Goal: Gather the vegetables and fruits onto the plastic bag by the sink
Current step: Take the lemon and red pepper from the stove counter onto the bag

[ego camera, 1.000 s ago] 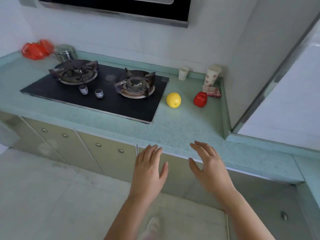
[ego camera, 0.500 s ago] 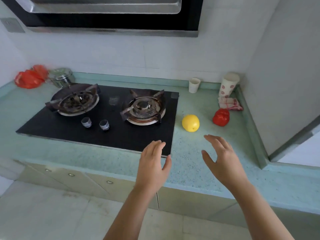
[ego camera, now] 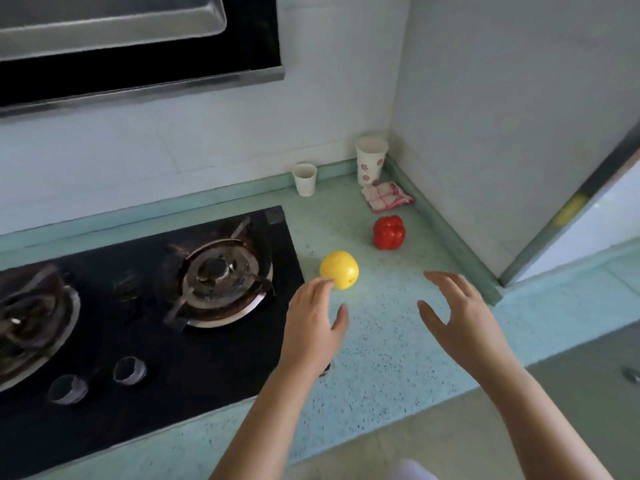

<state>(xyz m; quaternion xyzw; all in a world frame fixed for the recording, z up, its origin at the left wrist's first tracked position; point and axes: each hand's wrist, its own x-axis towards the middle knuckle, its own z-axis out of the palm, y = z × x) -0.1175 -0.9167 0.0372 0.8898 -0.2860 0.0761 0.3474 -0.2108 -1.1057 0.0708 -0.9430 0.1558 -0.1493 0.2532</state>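
A round yellow fruit lies on the green speckled counter just right of the stove. A red bell pepper stands farther back, near the corner. My left hand is open, its fingertips at the fruit's near left side; I cannot tell if they touch it. My right hand hovers open over the counter, to the right of the fruit and in front of the pepper. The plastic bag and the sink are out of view.
A black gas stove with two burners and two knobs fills the left. A small paper cup, a taller patterned cup and a folded cloth sit in the back corner. A range hood hangs above. A wall closes the right side.
Both hands have moved forward over the counter toward the fruit and pepper. The view has swung right and closer, so the red bag and the pot at the far left are gone.
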